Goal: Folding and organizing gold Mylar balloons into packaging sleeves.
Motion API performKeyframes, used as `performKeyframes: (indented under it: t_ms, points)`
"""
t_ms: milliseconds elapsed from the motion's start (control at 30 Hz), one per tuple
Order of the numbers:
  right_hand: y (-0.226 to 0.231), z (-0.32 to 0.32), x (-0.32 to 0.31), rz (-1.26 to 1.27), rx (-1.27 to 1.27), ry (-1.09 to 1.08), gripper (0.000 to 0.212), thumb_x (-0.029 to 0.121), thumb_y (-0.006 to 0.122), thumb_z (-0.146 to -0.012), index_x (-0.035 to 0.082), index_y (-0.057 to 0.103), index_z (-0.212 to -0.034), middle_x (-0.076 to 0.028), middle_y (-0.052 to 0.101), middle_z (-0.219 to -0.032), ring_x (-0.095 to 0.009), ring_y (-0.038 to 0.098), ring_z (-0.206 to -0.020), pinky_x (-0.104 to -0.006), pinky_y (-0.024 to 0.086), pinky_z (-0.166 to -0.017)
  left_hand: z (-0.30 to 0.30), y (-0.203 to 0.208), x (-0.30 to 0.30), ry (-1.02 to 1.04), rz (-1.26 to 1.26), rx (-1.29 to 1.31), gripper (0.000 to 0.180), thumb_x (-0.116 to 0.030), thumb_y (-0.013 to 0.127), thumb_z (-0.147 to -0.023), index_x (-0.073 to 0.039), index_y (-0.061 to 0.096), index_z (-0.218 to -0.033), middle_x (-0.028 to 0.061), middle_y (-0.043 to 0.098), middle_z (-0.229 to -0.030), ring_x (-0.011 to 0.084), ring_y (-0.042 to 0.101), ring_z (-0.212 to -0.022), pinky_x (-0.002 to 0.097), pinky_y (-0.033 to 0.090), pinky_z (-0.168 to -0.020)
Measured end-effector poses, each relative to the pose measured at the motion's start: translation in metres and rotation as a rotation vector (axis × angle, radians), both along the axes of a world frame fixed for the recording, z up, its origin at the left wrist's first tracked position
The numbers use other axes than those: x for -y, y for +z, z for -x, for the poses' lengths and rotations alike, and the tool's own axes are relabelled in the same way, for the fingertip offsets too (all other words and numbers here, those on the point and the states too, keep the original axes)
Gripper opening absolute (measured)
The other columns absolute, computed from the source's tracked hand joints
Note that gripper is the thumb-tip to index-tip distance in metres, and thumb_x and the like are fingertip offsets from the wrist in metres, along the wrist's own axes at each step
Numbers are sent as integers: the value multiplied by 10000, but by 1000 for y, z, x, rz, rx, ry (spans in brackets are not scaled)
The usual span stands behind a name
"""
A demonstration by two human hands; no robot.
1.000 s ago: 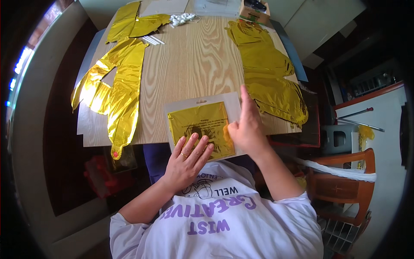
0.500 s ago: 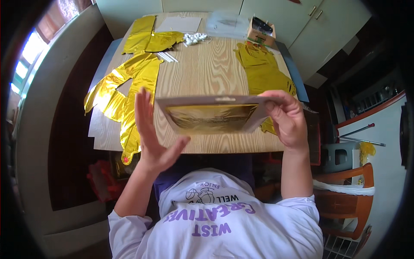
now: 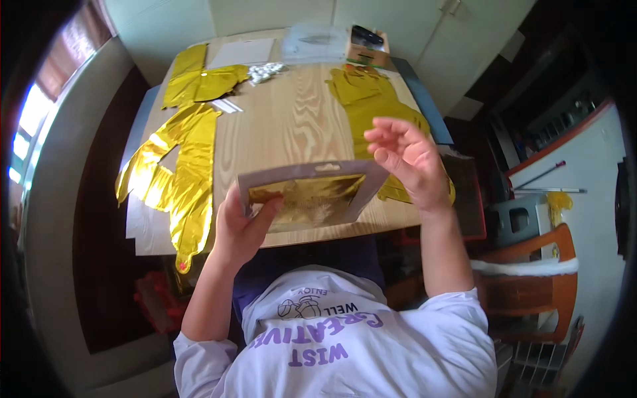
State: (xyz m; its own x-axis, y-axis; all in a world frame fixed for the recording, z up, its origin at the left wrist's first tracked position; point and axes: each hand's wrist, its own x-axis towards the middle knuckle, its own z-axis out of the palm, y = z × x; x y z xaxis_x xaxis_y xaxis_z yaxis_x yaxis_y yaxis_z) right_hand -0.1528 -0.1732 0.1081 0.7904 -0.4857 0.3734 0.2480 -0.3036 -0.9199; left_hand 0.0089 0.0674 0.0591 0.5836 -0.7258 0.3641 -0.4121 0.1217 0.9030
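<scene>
A flat grey package point(image 3: 315, 199) with a hanger slot along its top edge is held up over the table's near edge. Gold foil shows through its clear window. My left hand point(image 3: 240, 224) grips the package's left side, thumb across the window. Apart from the package, my right hand point(image 3: 410, 159) is raised beyond its right edge with fingers loosely curled and apart, holding nothing. To the left lies a shiny flat gold foil balloon point(image 3: 196, 159). Another folded gold foil piece point(image 3: 206, 83) lies behind it. Beneath and beyond my right hand is a third gold foil balloon point(image 3: 375, 99).
On the wooden table point(image 3: 285, 126) are white strips point(image 3: 227, 105), a heap of small white pieces point(image 3: 267, 71), a white sheet point(image 3: 242, 53) and a clear plastic sheet point(image 3: 312, 43). A cardboard box point(image 3: 367, 50) holds a dark object. A wooden chair point(image 3: 561, 292) stands at right.
My left hand has closed on the package's left side. My right hand has let go of its right edge and lifted away. The view has shifted slightly.
</scene>
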Motion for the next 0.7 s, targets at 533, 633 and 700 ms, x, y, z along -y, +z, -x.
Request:
performKeyframes:
  t_ms: [533,633,700]
  points:
    - [4,277,125,801,-1577,-554,217,96,597,-866,130,777,-983,-164,729,-967,-381,683,-928,-485,544,-852,70,-39,-23,-618,-510,91,399,-17,750,-834,-9,630,-1214,170,699,-1115,357,678,-1032,395,530,-899]
    - [-92,286,175,970,-1135,-640,223,97,600,-863,168,771,-988,-122,725,-965,-348,690,-943,-476,544,-818,71,-46,-22,-584,-538,71,367,-1,735,-839,-2,638,-1193,170,703,-1091,353,680,-1023,390,533,-891]
    - [-137,256,194,1069,-1123,-495,219,64,578,-841,138,757,-944,-128,713,-942,-339,695,-937,-472,546,-813,73,-45,-17,-560,-542,74,357,2,734,-839,0,643,-1185,170,705,-1087,353,680,-1023,390,534,-891]
